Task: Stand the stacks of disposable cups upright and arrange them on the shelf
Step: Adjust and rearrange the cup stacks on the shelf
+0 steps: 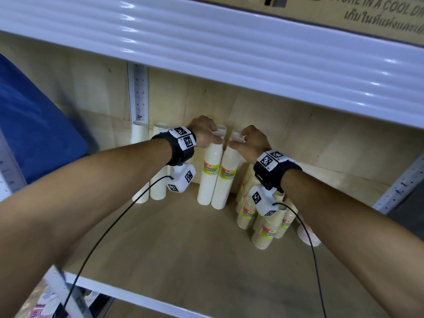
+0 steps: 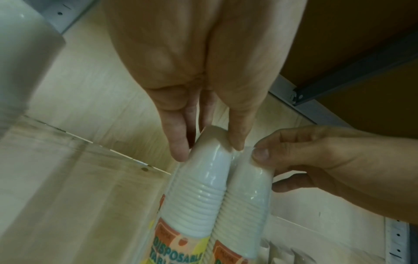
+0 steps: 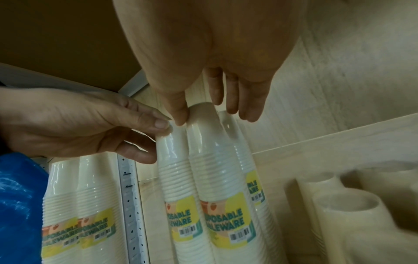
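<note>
Two tall wrapped stacks of white disposable cups stand upright side by side, touching, near the back of the wooden shelf (image 1: 179,253). My left hand (image 1: 216,136) (image 2: 210,148) pinches the top of the left stack (image 1: 209,180) (image 2: 199,196) (image 3: 174,169) between thumb and fingers. My right hand (image 1: 238,140) (image 3: 210,116) grips the top of the right stack (image 1: 222,191) (image 2: 246,196) (image 3: 214,169) the same way. Behind these, other white stack tops (image 1: 221,128) (image 3: 246,160) show against the back wall.
Two more white stacks (image 1: 140,161) stand upright at the left by a perforated metal post (image 1: 138,95). Several beige cup stacks (image 1: 263,232) lean in a heap at the right. A blue bag (image 1: 34,134) fills the far left. The upper shelf's white edge (image 1: 229,53) hangs overhead.
</note>
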`<state>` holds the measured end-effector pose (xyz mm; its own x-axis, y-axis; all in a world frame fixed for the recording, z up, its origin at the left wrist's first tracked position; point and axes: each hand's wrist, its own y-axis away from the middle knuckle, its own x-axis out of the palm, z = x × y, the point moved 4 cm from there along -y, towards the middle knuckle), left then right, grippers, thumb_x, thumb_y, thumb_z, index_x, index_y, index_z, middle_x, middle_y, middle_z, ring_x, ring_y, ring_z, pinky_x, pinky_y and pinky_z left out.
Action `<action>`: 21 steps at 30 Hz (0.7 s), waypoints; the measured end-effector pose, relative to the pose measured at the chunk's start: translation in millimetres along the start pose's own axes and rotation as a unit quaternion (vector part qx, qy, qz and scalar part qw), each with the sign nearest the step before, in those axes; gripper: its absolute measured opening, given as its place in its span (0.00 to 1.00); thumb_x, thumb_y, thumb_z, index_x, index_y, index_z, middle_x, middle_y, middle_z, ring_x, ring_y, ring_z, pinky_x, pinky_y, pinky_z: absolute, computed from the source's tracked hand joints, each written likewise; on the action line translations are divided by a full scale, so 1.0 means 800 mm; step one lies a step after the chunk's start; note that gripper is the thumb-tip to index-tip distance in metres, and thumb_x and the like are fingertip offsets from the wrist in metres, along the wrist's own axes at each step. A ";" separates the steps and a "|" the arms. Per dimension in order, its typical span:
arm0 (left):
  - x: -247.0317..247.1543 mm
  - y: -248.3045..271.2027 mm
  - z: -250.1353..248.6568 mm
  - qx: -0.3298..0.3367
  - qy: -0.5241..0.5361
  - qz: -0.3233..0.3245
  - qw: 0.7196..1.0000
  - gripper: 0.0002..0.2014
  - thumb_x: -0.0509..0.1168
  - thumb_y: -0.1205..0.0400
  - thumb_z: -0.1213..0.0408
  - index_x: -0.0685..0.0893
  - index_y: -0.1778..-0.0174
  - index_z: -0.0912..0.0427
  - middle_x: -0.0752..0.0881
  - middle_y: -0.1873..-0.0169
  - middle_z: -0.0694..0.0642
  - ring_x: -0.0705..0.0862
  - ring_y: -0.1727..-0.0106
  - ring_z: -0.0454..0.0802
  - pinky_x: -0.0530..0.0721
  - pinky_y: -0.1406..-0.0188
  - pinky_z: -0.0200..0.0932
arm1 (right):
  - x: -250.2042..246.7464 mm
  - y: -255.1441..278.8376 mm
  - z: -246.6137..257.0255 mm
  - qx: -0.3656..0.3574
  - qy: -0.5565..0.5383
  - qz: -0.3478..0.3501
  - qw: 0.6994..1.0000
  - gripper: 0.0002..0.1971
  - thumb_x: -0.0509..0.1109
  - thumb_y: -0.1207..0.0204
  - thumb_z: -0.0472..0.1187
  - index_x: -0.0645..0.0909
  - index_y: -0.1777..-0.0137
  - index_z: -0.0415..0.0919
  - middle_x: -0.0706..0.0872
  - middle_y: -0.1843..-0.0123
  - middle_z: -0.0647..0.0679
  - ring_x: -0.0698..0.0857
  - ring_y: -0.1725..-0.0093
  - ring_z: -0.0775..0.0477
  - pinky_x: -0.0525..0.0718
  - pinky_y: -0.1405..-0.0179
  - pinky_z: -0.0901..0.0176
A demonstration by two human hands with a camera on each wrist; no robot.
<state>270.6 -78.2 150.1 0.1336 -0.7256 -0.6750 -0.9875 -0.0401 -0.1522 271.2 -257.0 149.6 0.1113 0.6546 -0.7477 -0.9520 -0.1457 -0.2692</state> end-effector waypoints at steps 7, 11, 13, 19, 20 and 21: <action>-0.054 0.016 -0.018 0.006 -0.048 -0.045 0.998 0.29 0.78 0.31 0.45 0.82 0.37 0.54 0.81 0.40 0.52 0.85 0.43 0.52 0.86 0.49 0.44 | -0.013 -0.002 0.034 -0.044 0.024 -0.014 0.999 0.37 0.76 0.34 0.64 0.74 0.31 0.43 0.74 0.35 0.47 0.79 0.38 0.46 0.80 0.44 0.54; -0.097 0.026 -0.022 0.004 -0.078 -0.080 0.994 0.23 0.76 0.28 0.46 0.84 0.40 0.52 0.81 0.40 0.54 0.85 0.45 0.54 0.86 0.52 0.44 | -0.007 -0.006 0.060 -0.078 0.018 -0.025 0.996 0.30 0.75 0.30 0.57 0.74 0.33 0.44 0.75 0.34 0.46 0.79 0.39 0.46 0.80 0.43 0.52; -0.119 0.032 -0.020 0.001 -0.098 -0.108 0.989 0.22 0.75 0.27 0.45 0.84 0.41 0.51 0.81 0.39 0.54 0.83 0.40 0.55 0.84 0.41 0.48 | 0.000 -0.008 0.075 -0.096 0.009 -0.022 0.995 0.28 0.74 0.29 0.54 0.74 0.33 0.43 0.75 0.35 0.46 0.80 0.46 0.51 0.78 0.49 0.56; -0.172 0.055 0.011 -0.039 -0.134 -0.151 0.979 0.24 0.73 0.24 0.44 0.82 0.36 0.53 0.79 0.34 0.55 0.78 0.31 0.54 0.77 0.34 0.45 | 0.035 -0.014 0.120 -0.129 -0.012 -0.002 0.992 0.29 0.75 0.29 0.53 0.74 0.32 0.41 0.76 0.33 0.44 0.80 0.36 0.44 0.81 0.38 0.50; -0.178 0.058 0.018 -0.047 -0.138 -0.154 0.977 0.25 0.73 0.24 0.44 0.82 0.35 0.54 0.78 0.32 0.55 0.77 0.30 0.54 0.76 0.35 0.44 | 0.042 -0.014 0.126 -0.134 -0.019 0.003 0.991 0.29 0.75 0.29 0.53 0.73 0.32 0.41 0.76 0.33 0.44 0.80 0.36 0.44 0.81 0.38 0.50; -0.182 0.062 0.025 -0.056 -0.139 -0.157 0.976 0.26 0.73 0.24 0.44 0.81 0.34 0.54 0.78 0.32 0.55 0.77 0.30 0.54 0.75 0.36 0.43 | 0.049 -0.014 0.133 -0.139 -0.025 0.008 0.990 0.29 0.75 0.29 0.53 0.73 0.32 0.41 0.76 0.33 0.44 0.79 0.36 0.44 0.80 0.37 0.51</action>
<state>203.6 39.3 226.4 0.4333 -0.4522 -0.7796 -0.8950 -0.3175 -0.3133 255.7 -151.1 187.9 0.0764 0.6855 -0.7241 -0.8380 -0.3494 -0.4192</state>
